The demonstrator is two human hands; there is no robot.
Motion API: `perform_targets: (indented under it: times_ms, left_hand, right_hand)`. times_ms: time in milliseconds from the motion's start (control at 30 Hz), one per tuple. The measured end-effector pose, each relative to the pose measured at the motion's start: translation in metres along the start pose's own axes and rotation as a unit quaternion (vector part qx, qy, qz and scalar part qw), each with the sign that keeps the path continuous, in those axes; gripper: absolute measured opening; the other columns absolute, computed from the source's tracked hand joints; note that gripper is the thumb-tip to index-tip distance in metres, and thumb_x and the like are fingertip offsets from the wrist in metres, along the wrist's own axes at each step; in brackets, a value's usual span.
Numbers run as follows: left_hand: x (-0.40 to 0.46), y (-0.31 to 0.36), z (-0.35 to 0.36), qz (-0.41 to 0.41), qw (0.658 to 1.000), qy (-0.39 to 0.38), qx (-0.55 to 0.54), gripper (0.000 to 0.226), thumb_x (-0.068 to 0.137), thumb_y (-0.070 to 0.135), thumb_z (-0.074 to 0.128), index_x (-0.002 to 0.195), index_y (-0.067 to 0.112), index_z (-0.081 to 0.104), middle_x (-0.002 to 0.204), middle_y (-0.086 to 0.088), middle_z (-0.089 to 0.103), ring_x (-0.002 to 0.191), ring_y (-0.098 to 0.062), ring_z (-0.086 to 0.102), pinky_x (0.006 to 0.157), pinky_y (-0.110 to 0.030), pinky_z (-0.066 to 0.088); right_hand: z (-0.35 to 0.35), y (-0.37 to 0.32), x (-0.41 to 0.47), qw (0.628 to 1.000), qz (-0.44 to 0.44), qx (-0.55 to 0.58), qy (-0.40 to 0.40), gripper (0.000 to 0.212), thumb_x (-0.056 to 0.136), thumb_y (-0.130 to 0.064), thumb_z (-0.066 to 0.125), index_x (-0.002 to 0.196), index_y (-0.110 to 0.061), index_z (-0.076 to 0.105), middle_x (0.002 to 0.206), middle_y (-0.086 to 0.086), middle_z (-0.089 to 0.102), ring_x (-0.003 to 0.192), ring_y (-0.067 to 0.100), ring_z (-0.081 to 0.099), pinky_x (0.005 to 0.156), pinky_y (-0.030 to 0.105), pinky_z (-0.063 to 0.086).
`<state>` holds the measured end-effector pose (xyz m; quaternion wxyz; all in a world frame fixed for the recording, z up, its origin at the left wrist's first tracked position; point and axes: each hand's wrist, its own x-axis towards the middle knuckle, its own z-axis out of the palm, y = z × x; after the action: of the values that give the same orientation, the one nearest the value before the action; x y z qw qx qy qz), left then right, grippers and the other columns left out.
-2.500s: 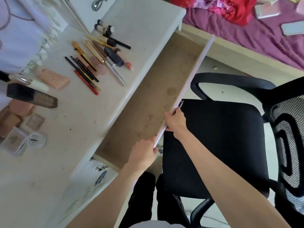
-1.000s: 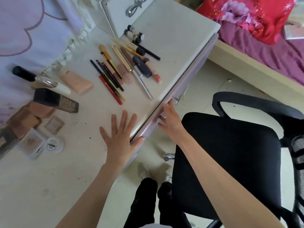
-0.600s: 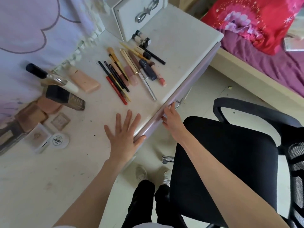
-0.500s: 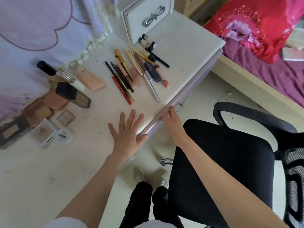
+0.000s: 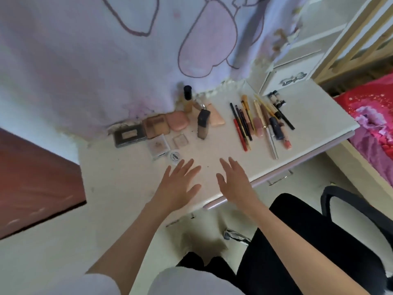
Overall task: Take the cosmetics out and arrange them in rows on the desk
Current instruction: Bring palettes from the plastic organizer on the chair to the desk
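Observation:
Cosmetics lie in rows on the white desk (image 5: pixel 127 184). Several pencils and brushes (image 5: pixel 242 126) and a lipstick (image 5: pixel 287 143) sit at the right. Palettes (image 5: pixel 156 125), a dark compact (image 5: pixel 128 135), a pink case (image 5: pixel 177 120), a foundation bottle (image 5: pixel 203 124) and a round white jar (image 5: pixel 174 156) sit at the middle. My left hand (image 5: pixel 178 186) and my right hand (image 5: pixel 234 180) are over the desk's front, fingers spread, holding nothing. The drawer front (image 5: pixel 297 165) is pushed in under the desk edge.
A black office chair (image 5: pixel 319 241) stands at the right beside my legs. A bed with red and purple bedding (image 5: pixel 374 124) lies beyond it. A small white drawer unit (image 5: pixel 291 79) sits at the desk's back right. A patterned cloth (image 5: pixel 106 60) hangs behind; a dark red panel (image 5: pixel 32 177) is left.
The drawer went from pulled out to pushed in. My right hand left the drawer front and rose over the desk beside my left hand. The view swung left.

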<state>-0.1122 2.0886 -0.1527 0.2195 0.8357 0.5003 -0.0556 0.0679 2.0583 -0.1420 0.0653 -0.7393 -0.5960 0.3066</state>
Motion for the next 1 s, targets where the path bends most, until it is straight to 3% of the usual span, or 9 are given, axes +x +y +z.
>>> perform_targets:
  times_ms: [167,233,367,467,633,767,1000]
  left_hand:
    - [-0.066,-0.062,-0.063,-0.109,0.984,0.140,0.015,0.074,0.081,0.066,0.007,0.146,0.034,0.016,0.156,0.006,0.010,0.144,-0.017,0.002,0.115,-0.043,0.000]
    - [-0.095,-0.081,-0.080,-0.165,0.969,0.182,0.010,0.075,0.080,0.065,0.007,0.146,0.031,0.019,0.156,0.005,0.012,0.145,-0.019,0.002,0.115,-0.046,0.001]
    - [-0.169,-0.103,-0.087,-0.283,0.914,0.291,-0.021,0.071,0.084,0.062,0.016,0.143,0.027,0.033,0.151,-0.001,0.029,0.143,-0.027,0.014,0.111,-0.054,0.012]
    - [-0.229,-0.104,-0.065,-0.399,0.857,0.319,-0.063,0.072,0.081,0.065,0.015,0.143,0.032,0.028,0.153,0.005,0.024,0.144,-0.019,0.006,0.114,-0.052,0.003]
    - [-0.318,-0.069,-0.016,-0.572,0.742,0.332,-0.107,0.071,0.085,0.071,0.016,0.145,0.035,0.019,0.156,0.007,0.014,0.145,-0.018,-0.004,0.113,-0.051,-0.008]
    - [-0.377,-0.019,0.017,-0.669,0.639,0.360,-0.118,0.080,0.074,0.074,0.009,0.145,0.036,0.020,0.155,0.009,0.014,0.144,-0.016,-0.006,0.111,-0.048,-0.014]
    - [-0.480,0.077,0.095,-0.796,0.422,0.409,-0.143,0.083,0.072,0.075,0.013,0.144,0.036,0.024,0.155,0.010,0.016,0.144,-0.015,-0.004,0.114,-0.049,-0.007]
  right_hand:
    - [-0.014,-0.106,0.007,0.984,-0.170,-0.053,0.027,0.054,0.097,-0.033,0.043,0.146,-0.018,0.027,0.152,0.011,0.027,0.139,0.029,0.028,0.112,0.047,0.025]
    - [-0.018,-0.149,0.006,0.967,-0.243,-0.068,0.037,0.055,0.095,-0.034,0.046,0.145,-0.019,0.030,0.150,0.009,0.032,0.136,0.031,0.032,0.110,0.049,0.028]
    - [-0.010,-0.220,-0.006,0.928,-0.355,-0.108,0.005,0.057,0.095,-0.041,0.043,0.146,-0.020,0.026,0.153,0.005,0.028,0.141,0.027,0.025,0.114,0.048,0.019]
    - [0.014,-0.261,-0.024,0.893,-0.431,-0.117,-0.056,0.057,0.097,-0.042,0.039,0.148,-0.024,0.021,0.154,0.004,0.024,0.141,0.025,0.024,0.116,0.045,0.018]
    - [0.061,-0.304,-0.076,0.796,-0.561,-0.146,-0.173,0.056,0.097,-0.040,0.040,0.148,-0.023,0.021,0.154,0.005,0.023,0.142,0.022,0.021,0.116,0.043,0.012]
    - [0.098,-0.327,-0.136,0.684,-0.680,-0.174,-0.199,0.057,0.096,-0.038,0.043,0.147,-0.019,0.025,0.151,0.006,0.030,0.138,0.026,0.030,0.114,0.050,0.019]
    - [0.164,-0.337,-0.287,0.507,-0.777,-0.225,-0.300,0.061,0.098,-0.046,0.033,0.150,-0.026,0.008,0.158,0.001,0.011,0.145,0.015,0.008,0.119,0.041,0.002]
